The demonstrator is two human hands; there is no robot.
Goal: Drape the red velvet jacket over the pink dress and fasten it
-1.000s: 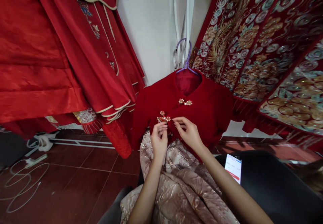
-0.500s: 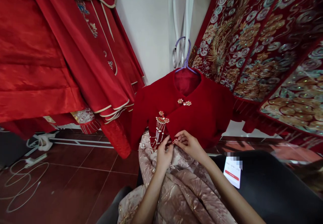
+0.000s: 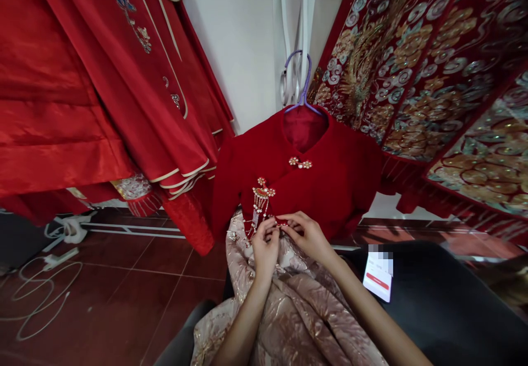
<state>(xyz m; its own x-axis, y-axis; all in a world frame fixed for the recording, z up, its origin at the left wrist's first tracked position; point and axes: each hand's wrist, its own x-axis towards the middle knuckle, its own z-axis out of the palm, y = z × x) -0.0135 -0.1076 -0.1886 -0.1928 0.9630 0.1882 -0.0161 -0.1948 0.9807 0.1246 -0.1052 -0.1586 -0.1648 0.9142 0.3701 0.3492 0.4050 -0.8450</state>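
Observation:
A red jacket [image 3: 313, 195] hangs upright on a purple hanger [image 3: 306, 93]. Pearl flower fastening [image 3: 300, 163] sits on its chest, and a beaded tassel brooch [image 3: 261, 194] with dangling strands lies lower on the left. At the jacket's lower front edge, my left hand [image 3: 265, 245] and my right hand [image 3: 307, 238] meet with fingers pinched. Between their fingertips shows a small beaded fastening [image 3: 282, 224], partly covered by the fingers. A pale pink-gold brocade skirt [image 3: 297, 311] falls below the jacket, under my forearms.
Red garments with cream piping [image 3: 165, 135] hang at left, and embroidered red panels [image 3: 412, 80] at right. A phone [image 3: 377, 280] lies on a black seat [image 3: 437, 300]. White cables [image 3: 49, 283] trail across the tiled floor [image 3: 136, 300] near a metal rack bar [image 3: 136, 233].
My left hand has shifted slightly up, and its fingers have come nearer to those of my right hand at the beaded fastening. The view has moved a little.

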